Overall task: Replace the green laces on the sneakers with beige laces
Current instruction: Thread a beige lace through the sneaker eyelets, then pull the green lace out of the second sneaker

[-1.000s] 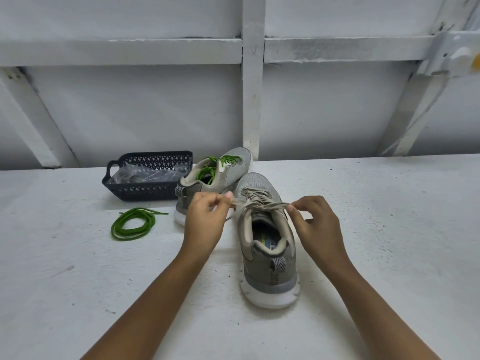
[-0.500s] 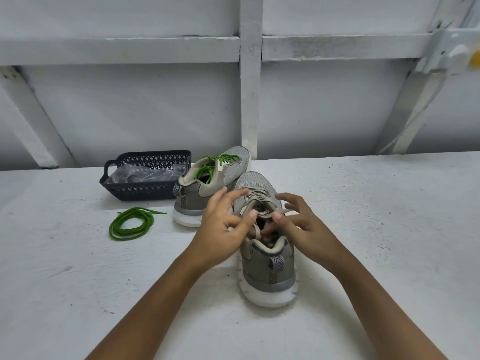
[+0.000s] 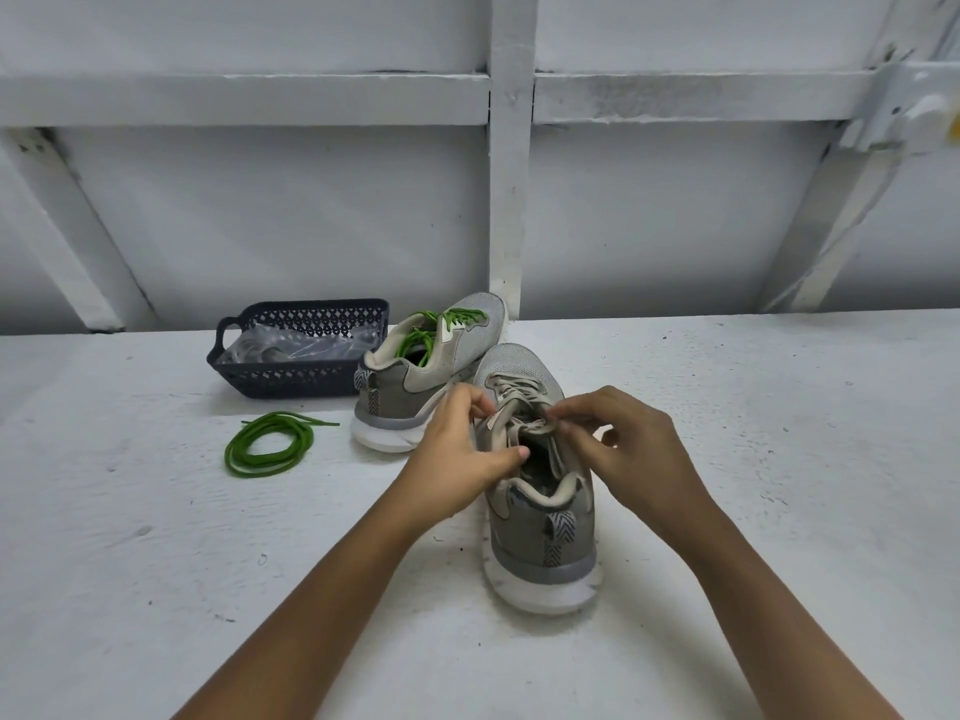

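A grey sneaker (image 3: 540,543) stands heel toward me in the middle of the white table, threaded with a beige lace (image 3: 519,389). My left hand (image 3: 457,454) pinches the lace at the shoe's left collar, its thumb at the opening. My right hand (image 3: 618,449) pinches the lace ends above the tongue. Behind it to the left, a second grey sneaker (image 3: 415,376) carries a green lace (image 3: 447,322). A loose green lace (image 3: 270,444) lies coiled on the table at the left.
A dark perforated basket (image 3: 306,379) holding clear plastic bags sits at the back left, touching the second sneaker's heel side. A white framed wall (image 3: 509,200) closes the far edge of the table (image 3: 779,459).
Both hands first held the beige lace ends pulled apart sideways. They have come together over the shoe's tongue and now pinch the lace close to the opening.
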